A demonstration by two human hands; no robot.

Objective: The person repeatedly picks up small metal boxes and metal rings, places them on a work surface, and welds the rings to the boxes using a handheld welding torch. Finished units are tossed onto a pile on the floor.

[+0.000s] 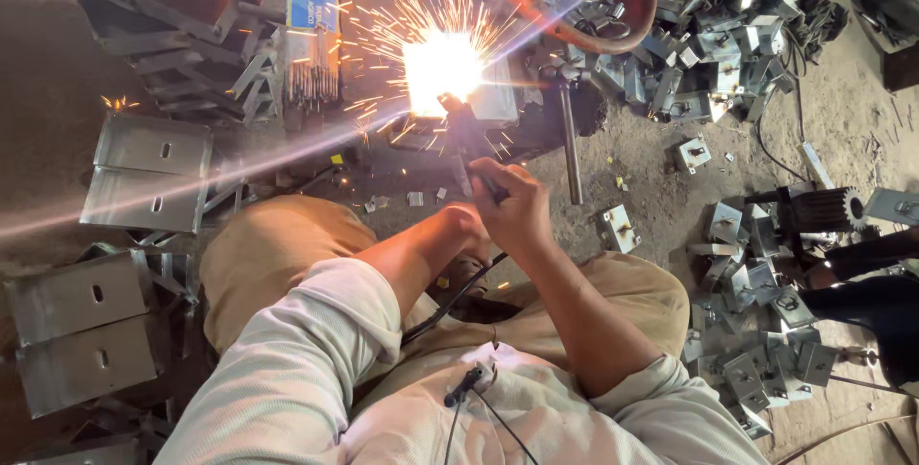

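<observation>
Electrode holder (466, 135) sat clenched in my right hand (517, 209) at frame centre, sparking brightly on the metal bracket (498, 101); my left hand (469, 228) braced underneath, its grip hidden.

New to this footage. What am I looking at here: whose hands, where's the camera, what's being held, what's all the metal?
One picture, from a camera worn on the person's head, looking down at their own lap and arms. No machine: two bare hands. The right hand grips a welding electrode holder, and the left hand sits close beside it. The tip meets a bright arc throwing sparks. On the dirt floor lie folded steel brackets at left, small metal clips at right, a packet of welding rods and a hammer.
</observation>
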